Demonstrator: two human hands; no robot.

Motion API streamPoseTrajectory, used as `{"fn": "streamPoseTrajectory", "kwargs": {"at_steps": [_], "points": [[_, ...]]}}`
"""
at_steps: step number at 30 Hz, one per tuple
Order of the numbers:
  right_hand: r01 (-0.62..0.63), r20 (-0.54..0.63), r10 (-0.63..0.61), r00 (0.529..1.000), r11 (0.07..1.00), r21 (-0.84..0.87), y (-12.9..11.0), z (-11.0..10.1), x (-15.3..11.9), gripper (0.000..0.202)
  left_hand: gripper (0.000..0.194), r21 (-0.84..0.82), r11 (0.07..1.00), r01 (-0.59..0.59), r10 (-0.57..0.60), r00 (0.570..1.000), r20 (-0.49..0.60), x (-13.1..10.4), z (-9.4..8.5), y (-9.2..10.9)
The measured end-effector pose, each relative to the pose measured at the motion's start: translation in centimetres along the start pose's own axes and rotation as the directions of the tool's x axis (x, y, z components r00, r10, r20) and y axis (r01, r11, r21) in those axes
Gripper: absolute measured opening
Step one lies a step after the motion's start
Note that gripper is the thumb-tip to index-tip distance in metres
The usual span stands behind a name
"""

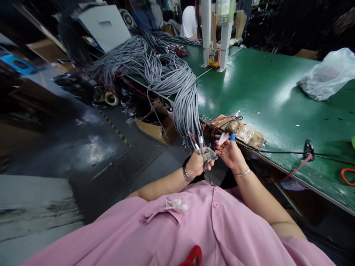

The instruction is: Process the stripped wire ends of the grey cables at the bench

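My left hand [195, 163] is closed around the end of a grey cable [201, 142], low in front of my body near the bench edge. Thin coloured wires [219, 153] fan out from the cable end toward my right hand [232, 154]. That hand is turned partly palm up, its fingers curled against the wire tips. A blue cover sits on one of its fingertips, and a pale pink wrap on another. Other stripped ends [191, 137] with white sleeves stick up beside my left hand. A thick bundle of grey cables [185, 88] hangs over the bench edge just beyond.
A worn, tape-covered block [241, 132] lies at the edge of the green bench [266, 88], with a black cord running right. Farther off are a plastic bag [327, 75], white posts [205, 33] and a person in white [189, 22]. A cardboard box [156, 127] stands below.
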State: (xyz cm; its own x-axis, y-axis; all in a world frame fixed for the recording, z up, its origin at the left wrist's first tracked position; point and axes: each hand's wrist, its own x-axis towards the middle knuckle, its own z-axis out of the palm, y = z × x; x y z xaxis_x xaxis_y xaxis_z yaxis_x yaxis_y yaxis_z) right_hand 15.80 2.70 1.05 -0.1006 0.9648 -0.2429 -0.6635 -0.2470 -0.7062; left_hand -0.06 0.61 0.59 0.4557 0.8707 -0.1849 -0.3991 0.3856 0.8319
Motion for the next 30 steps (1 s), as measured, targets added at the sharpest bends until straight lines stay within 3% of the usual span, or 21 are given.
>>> {"fn": "streamPoseTrajectory", "kwargs": {"at_steps": [4,9,15,20,25,30], "points": [[0.09,-0.059,-0.095,0.994,0.992,-0.083,-0.2,0.6,-0.1,0.029,0.031,-0.026,1.0,-0.009,0.008,0.999,-0.037,0.2,0.6,0.1],[0.109,-0.11,-0.122,0.986,0.987,-0.121,0.1,0.4,-0.1,0.03,0.028,-0.1,0.995,-0.003,-0.004,0.998,-0.067,1.1,0.6,0.3],[0.35,-0.154,-0.441,0.884,0.844,-0.405,0.7,-0.3,0.3,0.038,0.026,-0.143,0.99,0.017,-0.024,0.998,-0.051,1.8,0.1,0.0],[0.18,-0.108,-0.201,0.974,0.968,-0.176,0.9,-0.2,1.1,0.046,0.029,-0.148,0.988,0.036,-0.046,0.997,-0.063,2.1,0.1,-0.2],[0.191,-0.136,-0.197,0.971,0.98,-0.057,1.0,0.2,1.7,0.039,0.028,-0.1,0.994,0.046,-0.054,0.996,-0.077,2.1,0.2,-0.5],[0.117,-0.102,-0.119,0.988,0.993,-0.024,0.7,0.3,1.0,0.045,0.029,-0.068,0.997,0.038,-0.044,0.995,-0.088,1.8,0.2,-0.6]]}}
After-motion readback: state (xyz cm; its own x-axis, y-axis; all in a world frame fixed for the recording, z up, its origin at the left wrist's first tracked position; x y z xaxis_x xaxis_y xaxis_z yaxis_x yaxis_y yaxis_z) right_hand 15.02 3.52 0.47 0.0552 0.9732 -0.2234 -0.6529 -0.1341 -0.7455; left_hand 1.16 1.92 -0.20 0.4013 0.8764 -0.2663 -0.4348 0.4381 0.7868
